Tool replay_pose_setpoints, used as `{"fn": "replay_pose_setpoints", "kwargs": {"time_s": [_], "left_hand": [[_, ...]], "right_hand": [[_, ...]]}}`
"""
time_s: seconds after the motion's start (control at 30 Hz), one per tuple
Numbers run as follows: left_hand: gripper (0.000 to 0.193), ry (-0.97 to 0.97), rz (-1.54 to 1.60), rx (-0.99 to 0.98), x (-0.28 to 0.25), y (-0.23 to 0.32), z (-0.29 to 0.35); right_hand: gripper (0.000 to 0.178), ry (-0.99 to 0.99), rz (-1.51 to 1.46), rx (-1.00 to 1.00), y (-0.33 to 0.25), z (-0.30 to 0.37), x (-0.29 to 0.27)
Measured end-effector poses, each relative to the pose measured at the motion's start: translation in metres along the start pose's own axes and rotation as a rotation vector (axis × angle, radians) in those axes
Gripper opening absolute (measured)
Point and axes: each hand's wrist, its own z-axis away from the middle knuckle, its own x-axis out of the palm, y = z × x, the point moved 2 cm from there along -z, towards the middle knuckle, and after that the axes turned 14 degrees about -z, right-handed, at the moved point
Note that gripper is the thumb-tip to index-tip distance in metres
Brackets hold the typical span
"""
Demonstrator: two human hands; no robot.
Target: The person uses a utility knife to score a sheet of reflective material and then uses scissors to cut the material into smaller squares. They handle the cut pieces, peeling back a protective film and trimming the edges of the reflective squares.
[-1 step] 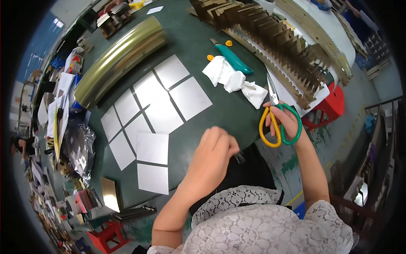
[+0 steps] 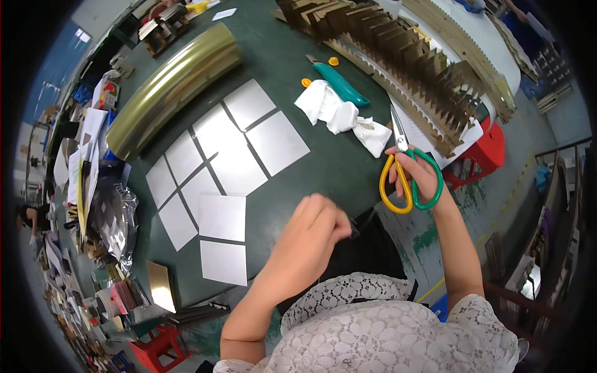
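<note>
My right hand [image 2: 424, 179] holds a pair of scissors [image 2: 403, 148] with one yellow and one green handle loop. The narrow blades point away from me and look nearly closed. In front of my body, at the table's near edge, my left hand [image 2: 309, 231] is closed with its fingertips together. A small dark, shiny bit shows by those fingertips, too blurred to name. Left of this hand, several silvery square sheets [image 2: 278, 144] lie in rows on the dark green table [image 2: 273, 193]. The two nearest sheets sit slightly askew from the others.
A large gold film roll [image 2: 177, 87] lies beyond the sheets. Crumpled white tissue [image 2: 339, 117], a teal utility knife [image 2: 342, 86] and small orange caps lie far right of them. Behind stands a long rack of brown plates [image 2: 385, 50]. Red stools [image 2: 482, 155] flank the table.
My left hand has dipped very slightly toward me, and less of the small shiny bit shows by its fingertips. The table has shifted a little left in view.
</note>
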Motion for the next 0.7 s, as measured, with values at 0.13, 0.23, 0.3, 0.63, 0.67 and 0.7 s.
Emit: {"fn": "replay_pose_setpoints", "kwargs": {"time_s": [0.13, 0.23, 0.3, 0.63, 0.67, 0.7], "left_hand": [[0.009, -0.271, 0.31, 0.007, -0.02, -0.004, 0.02], [0.006, -0.192, 0.158, 0.027, -0.013, -0.019, 0.008], [0.004, -0.131, -0.026, 0.028, -0.007, -0.029, -0.005], [0.011, -0.114, -0.366, -0.22, 0.007, -0.025, -0.025], [0.012, -0.084, -0.339, -0.301, 0.008, -0.024, -0.024], [0.014, -0.041, -0.313, -0.378, 0.008, -0.023, -0.024]], "right_hand": [[0.035, 0.014, -0.005, -0.024, 0.002, 0.002, 0.001], [0.035, -0.001, -0.024, -0.018, 0.001, 0.002, 0.004], [0.034, -0.011, -0.057, 0.009, 0.002, 0.0, 0.005], [0.028, -0.089, -0.134, 0.02, -0.001, 0.003, 0.003], [0.028, -0.093, -0.134, 0.02, 0.001, 0.004, 0.003], [0.029, -0.095, -0.142, 0.022, 0.001, 0.003, 0.002]]}}
